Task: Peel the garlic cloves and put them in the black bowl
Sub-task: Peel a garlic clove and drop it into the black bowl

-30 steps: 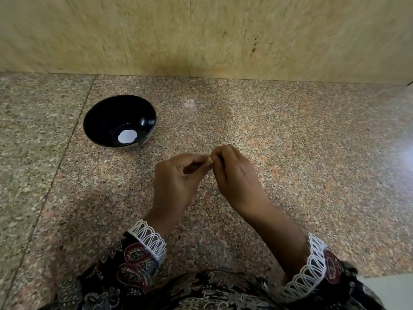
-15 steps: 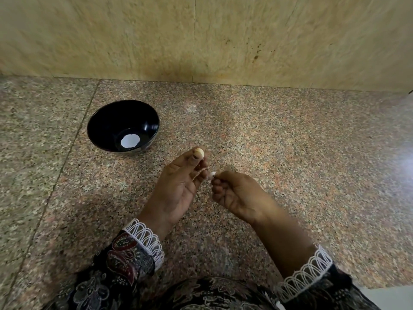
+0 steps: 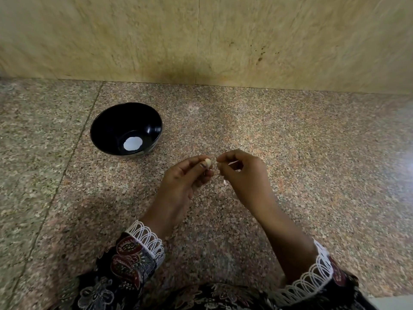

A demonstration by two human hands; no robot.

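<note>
1. Head view, surroundings: a speckled pink-grey granite table [image 3: 290, 135] runs back to a yellowish marbled stone wall [image 3: 201, 36]. A round glossy black bowl [image 3: 107, 128] stands on the table, ahead and to the left of both hands and well apart from them. A pale round patch shows on its bottom; whether that is a reflection or a mark cannot be told. No clove can be seen inside it.
2. Head view, the hands: the left hand [image 3: 181, 182] pinches a small pale peeled garlic clove [image 3: 207, 162] between thumb and fingertips, raised over the table. The right hand [image 3: 243, 175] sits just beside it, its fingers [image 3: 223, 159] curled and pressed together near the clove; a thin whitish sliver [image 3: 232, 162] shows at their tips, too small to name with certainty. A small pale scrap [image 3: 225, 182] shows below the right hand; whether it lies on the table cannot be told.
3. Head view, in the way: nothing lies between the clove and the black bowl but bare granite. Dark patterned sleeves with white looped lace cuffs [image 3: 145, 238] cover both forearms at the lower edge.
4. Against the picture half a second ago: the right hand has risen from below the left to level with the clove, closing the gap. The left hand keeps its pinch on the clove. The bowl has not moved on the table.
</note>
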